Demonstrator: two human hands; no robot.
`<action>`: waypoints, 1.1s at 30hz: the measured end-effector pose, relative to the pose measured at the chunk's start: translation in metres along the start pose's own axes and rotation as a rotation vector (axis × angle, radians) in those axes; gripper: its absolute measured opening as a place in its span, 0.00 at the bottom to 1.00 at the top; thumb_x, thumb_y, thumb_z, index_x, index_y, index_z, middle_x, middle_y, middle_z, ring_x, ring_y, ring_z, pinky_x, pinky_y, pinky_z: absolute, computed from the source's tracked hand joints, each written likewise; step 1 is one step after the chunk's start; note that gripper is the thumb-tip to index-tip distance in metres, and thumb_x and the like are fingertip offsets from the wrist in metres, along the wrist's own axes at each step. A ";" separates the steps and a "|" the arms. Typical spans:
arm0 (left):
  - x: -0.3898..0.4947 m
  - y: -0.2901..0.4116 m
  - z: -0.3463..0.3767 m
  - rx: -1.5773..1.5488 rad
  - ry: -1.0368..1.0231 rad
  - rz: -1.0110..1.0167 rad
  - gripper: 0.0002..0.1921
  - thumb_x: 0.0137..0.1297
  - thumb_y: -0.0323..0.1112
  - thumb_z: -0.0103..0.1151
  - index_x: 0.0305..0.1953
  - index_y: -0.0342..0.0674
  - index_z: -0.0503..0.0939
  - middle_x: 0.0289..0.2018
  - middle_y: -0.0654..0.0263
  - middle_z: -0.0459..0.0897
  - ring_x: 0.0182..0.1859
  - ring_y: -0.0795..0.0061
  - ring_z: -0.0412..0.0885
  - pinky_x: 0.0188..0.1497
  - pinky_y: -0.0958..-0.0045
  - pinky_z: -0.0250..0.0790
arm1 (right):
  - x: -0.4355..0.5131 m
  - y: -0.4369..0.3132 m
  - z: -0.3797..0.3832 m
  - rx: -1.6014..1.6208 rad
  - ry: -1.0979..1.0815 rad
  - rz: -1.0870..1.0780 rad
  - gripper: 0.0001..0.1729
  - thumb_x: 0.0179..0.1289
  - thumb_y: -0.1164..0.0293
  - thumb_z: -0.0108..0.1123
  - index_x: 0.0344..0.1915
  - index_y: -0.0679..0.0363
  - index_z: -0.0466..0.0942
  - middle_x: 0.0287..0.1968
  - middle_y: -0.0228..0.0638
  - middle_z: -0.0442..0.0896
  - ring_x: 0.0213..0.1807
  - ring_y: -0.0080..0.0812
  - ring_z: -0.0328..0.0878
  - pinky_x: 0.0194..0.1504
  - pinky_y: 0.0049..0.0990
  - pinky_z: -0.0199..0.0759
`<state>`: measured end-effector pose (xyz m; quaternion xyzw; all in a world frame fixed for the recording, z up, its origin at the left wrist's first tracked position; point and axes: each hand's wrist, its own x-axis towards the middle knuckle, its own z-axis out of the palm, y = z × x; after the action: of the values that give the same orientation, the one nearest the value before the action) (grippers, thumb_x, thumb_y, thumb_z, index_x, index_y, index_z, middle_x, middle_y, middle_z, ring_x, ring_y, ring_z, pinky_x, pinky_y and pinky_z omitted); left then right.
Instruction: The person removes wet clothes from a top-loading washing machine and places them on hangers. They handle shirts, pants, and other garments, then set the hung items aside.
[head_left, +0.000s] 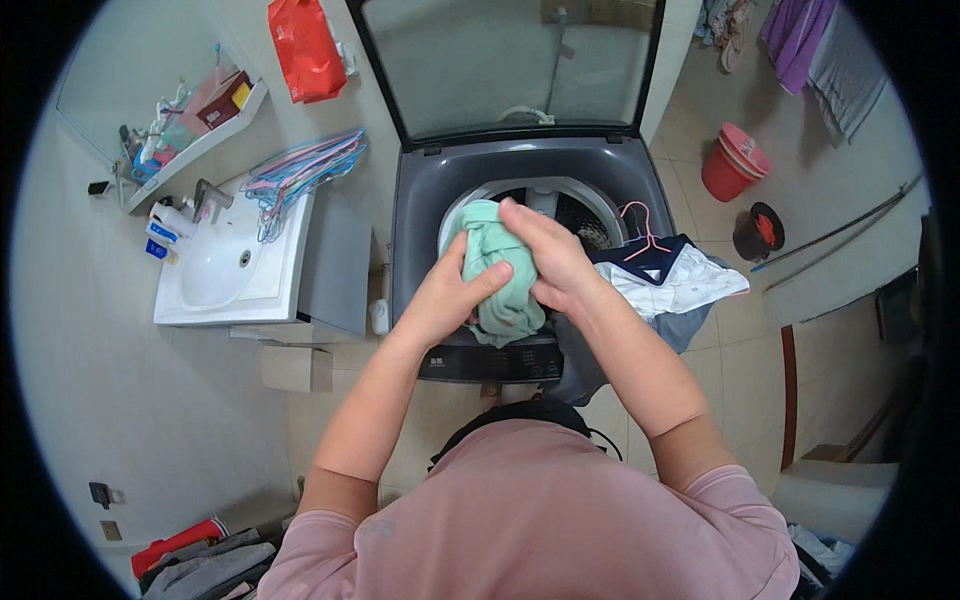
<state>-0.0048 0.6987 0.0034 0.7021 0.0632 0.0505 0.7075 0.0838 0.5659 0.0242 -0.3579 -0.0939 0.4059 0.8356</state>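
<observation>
Between my two hands is a bunched mint-green cloth (495, 292), held above the open tub of a top-loading washing machine (420, 225). My left hand (450, 292) grips its left side, thumb across the front. On its right side, my right hand (551, 259) presses with the fingers reaching over the top. The washer's glass lid (510, 67) stands raised behind the tub, and part of the drum (589, 217) shows past my right hand. A white garment with a navy collar (675, 281) lies at the machine's right edge, with a pink hanger (643, 232) on it.
Left stands a white washbasin (217, 277) with a bundle of wire hangers (300, 176) on its corner. A red bag (307, 52) hangs on the wall. Pink buckets (731, 165) and a dark bin (757, 232) stand right. Grey fabric (581, 367) drapes down the washer's front.
</observation>
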 end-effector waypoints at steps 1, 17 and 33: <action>0.002 0.000 -0.005 0.076 -0.009 0.014 0.22 0.68 0.41 0.55 0.58 0.33 0.71 0.49 0.60 0.80 0.47 0.75 0.78 0.50 0.73 0.69 | -0.001 -0.003 -0.003 -0.162 -0.037 0.014 0.11 0.67 0.67 0.57 0.42 0.63 0.75 0.39 0.35 0.81 0.40 0.23 0.79 0.44 0.24 0.73; -0.038 0.008 -0.007 0.499 0.407 0.212 0.11 0.63 0.30 0.56 0.45 0.36 0.80 0.35 0.59 0.78 0.39 0.67 0.78 0.45 0.72 0.68 | -0.031 0.080 -0.029 -0.915 -0.079 -0.587 0.05 0.62 0.76 0.53 0.35 0.66 0.76 0.33 0.42 0.78 0.34 0.36 0.77 0.40 0.29 0.71; 0.004 0.035 -0.028 0.244 0.032 -0.226 0.16 0.66 0.44 0.57 0.45 0.36 0.75 0.39 0.65 0.79 0.40 0.81 0.75 0.44 0.78 0.68 | 0.011 -0.031 -0.067 -0.786 -0.248 0.352 0.09 0.61 0.61 0.61 0.33 0.55 0.79 0.20 0.21 0.71 0.16 0.15 0.63 0.17 0.16 0.55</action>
<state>-0.0053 0.7277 0.0378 0.7704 0.1589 -0.0264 0.6169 0.1400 0.5265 -0.0045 -0.6075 -0.2781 0.5153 0.5367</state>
